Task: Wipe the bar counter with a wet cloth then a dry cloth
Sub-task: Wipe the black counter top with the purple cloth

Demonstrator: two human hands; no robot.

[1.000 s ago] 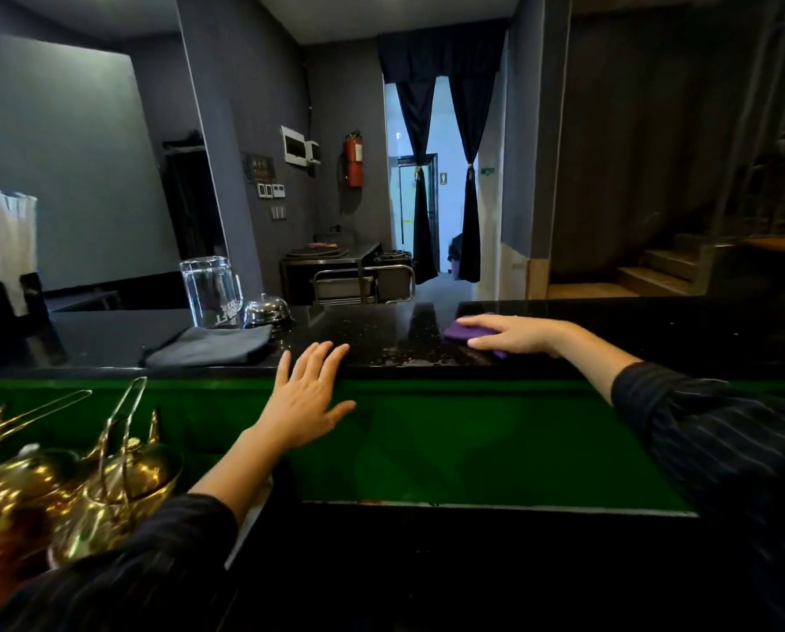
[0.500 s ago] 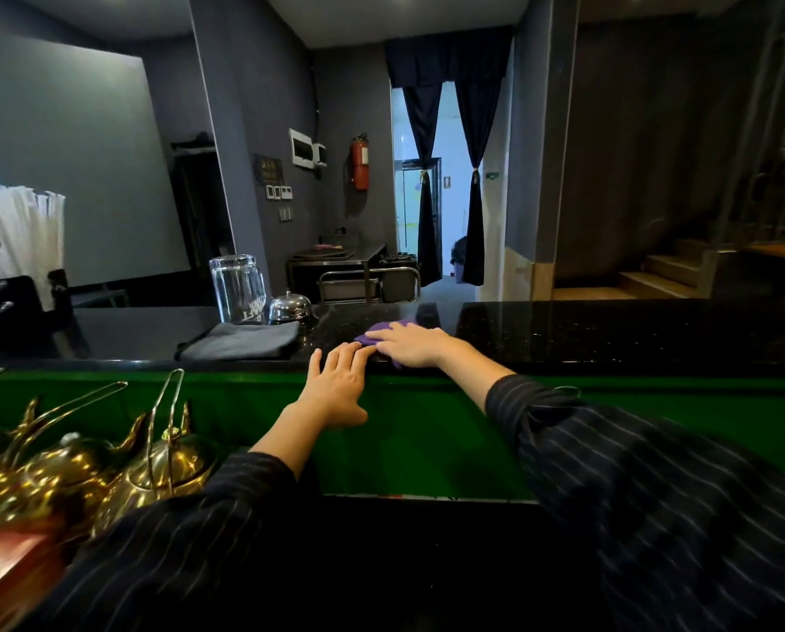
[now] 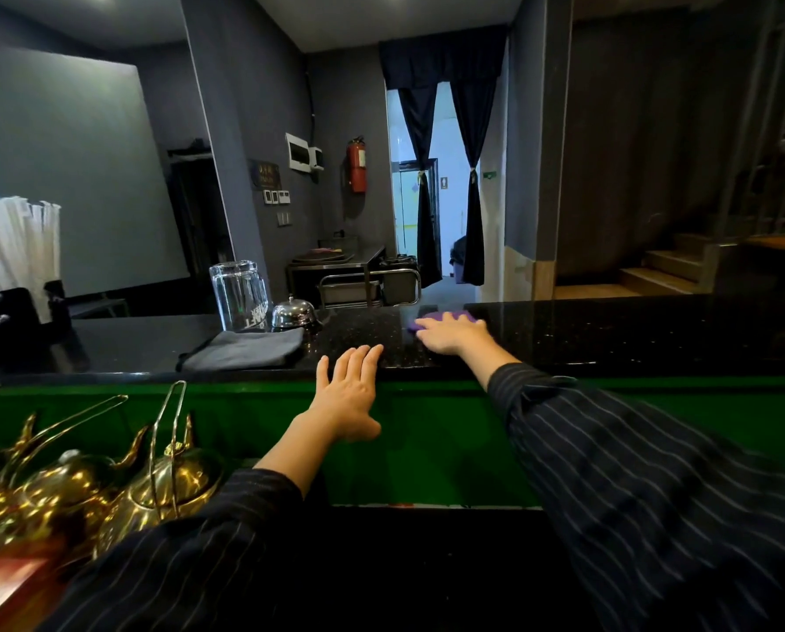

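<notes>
The black speckled bar counter (image 3: 609,335) runs across the view above a green front panel. My right hand (image 3: 452,333) lies flat on a purple cloth (image 3: 450,317) near the counter's far edge, fingers straight and pressing it down. My left hand (image 3: 349,390) rests with straight fingers on the counter's near edge, its palm hanging over the green panel. A folded grey cloth (image 3: 244,348) lies on the counter to the left of both hands.
An upturned glass pitcher (image 3: 240,296) and a chrome call bell (image 3: 294,313) stand behind the grey cloth. Brass teapots (image 3: 108,490) crowd the lower left below the counter. White straws (image 3: 16,248) and a dark machine sit at far left.
My right hand swept the purple cloth left toward my left hand, then pushed it away to the counter's far side. My left hand stayed on the near edge.
</notes>
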